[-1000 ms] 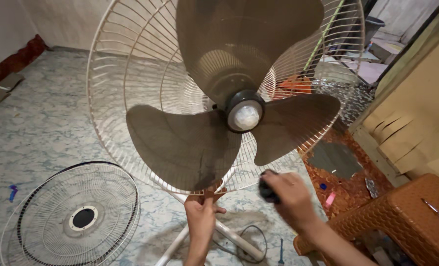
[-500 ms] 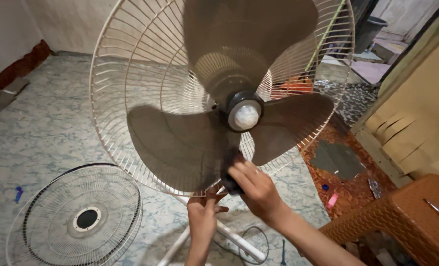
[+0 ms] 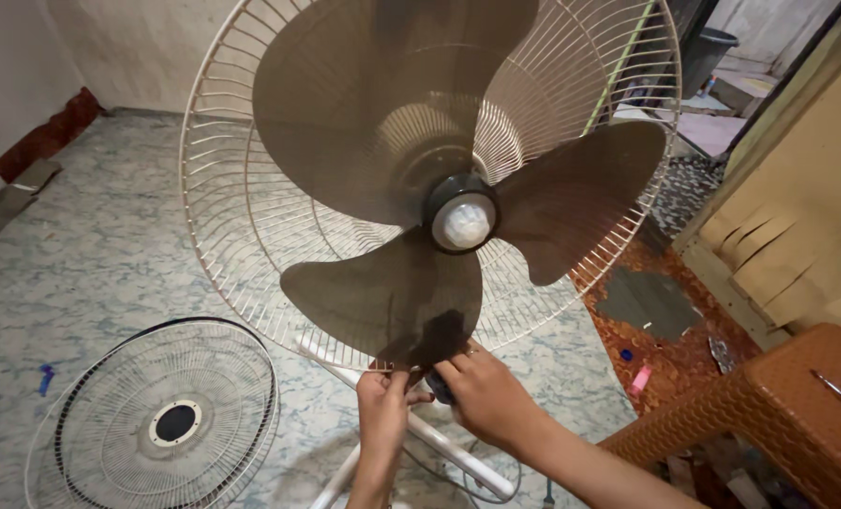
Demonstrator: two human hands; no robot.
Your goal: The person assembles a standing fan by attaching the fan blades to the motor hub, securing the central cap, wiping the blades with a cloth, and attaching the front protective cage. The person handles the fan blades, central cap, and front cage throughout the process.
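Beside loose grille (image 3: 156, 419) — cluttered stool (image 3: 798, 415)

One stand fan (image 3: 439, 188), three brown blades (image 3: 392, 292) on hub. Two wire grilles: rear guard (image 3: 241, 188) on fan, front guard (image 3: 156, 424) flat on floor near left. One brown plastic stool (image 3: 779, 415) near right. Two hands: left hand (image 3: 383, 396), right hand (image 3: 482, 391).
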